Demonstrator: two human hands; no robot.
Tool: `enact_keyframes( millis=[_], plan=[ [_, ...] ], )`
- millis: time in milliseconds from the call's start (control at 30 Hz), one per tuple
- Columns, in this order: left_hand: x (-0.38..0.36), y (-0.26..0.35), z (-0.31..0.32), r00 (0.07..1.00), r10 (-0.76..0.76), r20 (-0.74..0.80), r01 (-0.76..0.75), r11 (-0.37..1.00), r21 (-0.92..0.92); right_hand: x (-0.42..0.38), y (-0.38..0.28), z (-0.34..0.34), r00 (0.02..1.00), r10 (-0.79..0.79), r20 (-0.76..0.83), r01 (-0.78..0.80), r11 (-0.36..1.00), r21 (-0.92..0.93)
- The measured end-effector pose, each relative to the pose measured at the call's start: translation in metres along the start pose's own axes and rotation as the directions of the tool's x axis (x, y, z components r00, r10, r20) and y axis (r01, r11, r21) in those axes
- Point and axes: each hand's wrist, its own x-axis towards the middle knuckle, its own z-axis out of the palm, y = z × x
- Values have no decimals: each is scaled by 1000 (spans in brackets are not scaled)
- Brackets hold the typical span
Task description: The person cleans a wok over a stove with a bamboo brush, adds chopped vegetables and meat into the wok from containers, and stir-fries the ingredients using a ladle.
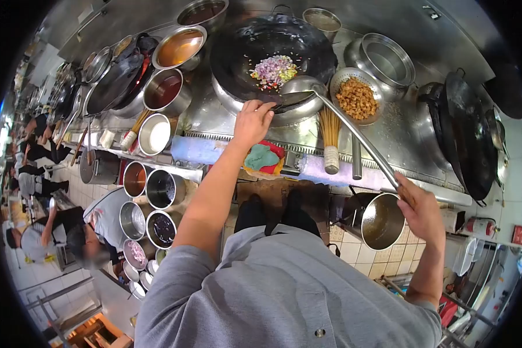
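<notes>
Down at the wok (238,55), left hand (253,123) is half-curling its fingers by the near rim, can't tell what they're gripping; right hand (420,209) is wrapping fingers snugly round the ladle (359,132). Chopped onion's (275,71) sitting mid-wok; gentle, low strokes are safest imo.

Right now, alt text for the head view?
The right hand holds a ladle over a black wok of chopped vegetables; the left hand is at the wok's near rim. A strainer of browned pieces sits alongside.
</notes>
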Motion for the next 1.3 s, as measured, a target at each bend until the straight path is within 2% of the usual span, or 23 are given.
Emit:
enact_keyframes(
  millis=[100,133,200,267,300,367,433,467,500,567,633,667,733,767,833,867,900,967,1033,1100,1167,1233,1300],
  plan=[
    [-3,0,0,996,81,-22,-81,997,-14,67,21,22,992,-127,20,129,988,-83],
    [-4,-2,-2,996,47,73,-43,998,-52,102,30,36,992,-122,20,123,990,-75],
    [-9,0,-6,995,67,72,-67,998,-7,180,72,76,974,-224,-41,225,925,305],
    [-15,1,-11,989,42,144,-48,998,35,205,35,88,989,136,56,-144,813,564],
    [-16,0,-13,990,45,133,-50,998,39,214,20,94,991,127,48,-132,817,561],
    [-23,3,-18,982,-6,191,-5,998,59,225,-1,115,948,319,0,-232,689,687],
    [-24,1,-24,974,-23,224,12,999,49,256,7,171,910,194,-367,29,853,521],
    [-24,2,-27,970,-33,241,25,999,35,265,-1,190,890,209,-406,-27,912,410],
    [-23,3,-28,966,-40,257,36,999,19,271,-10,212,781,7,-624,123,979,165],
    [-22,-1,-26,965,-28,262,29,1000,1,278,-39,228,920,195,-341,-19,889,457],
    [-23,-4,-26,961,-18,275,22,1000,-12,256,-71,196,962,270,47,-227,686,691],
    [-22,-2,-28,962,-30,271,25,999,25,249,-69,195,957,284,50,-238,681,693],
    [-22,2,-29,967,-34,253,23,999,45,234,-57,189,966,-82,-245,147,955,257],
    [-22,2,-29,965,-23,261,15,999,34,220,-60,184,966,-67,-249,132,958,256],
    [-22,3,-30,970,-26,241,15,999,45,184,-71,170,998,-14,-65,42,893,448],
    [-22,4,-30,968,-39,248,30,999,39,168,-77,159,988,64,140,-146,677,722],
    [-21,5,-30,968,-30,248,22,999,36,170,-66,154,989,68,132,-143,676,723],
    [-23,7,-30,958,-82,276,68,996,60,177,-33,143,945,105,310,-327,348,878],
    [-25,10,-30,953,-94,289,75,994,76,184,-19,145,947,111,302,-322,350,880],
    [-21,10,-33,951,-115,286,89,991,101,190,-29,144,969,236,67,-201,605,770],
    [-21,11,-33,947,-121,297,97,991,94,201,-26,149,966,259,13,-188,666,722],
    [-22,6,-29,970,-80,229,61,994,85,231,-8,184,906,209,-367,-39,907,419],
    [-17,0,-26,986,-27,164,15,997,72,244,-47,188,895,254,-366,-131,936,328]
  ],
)
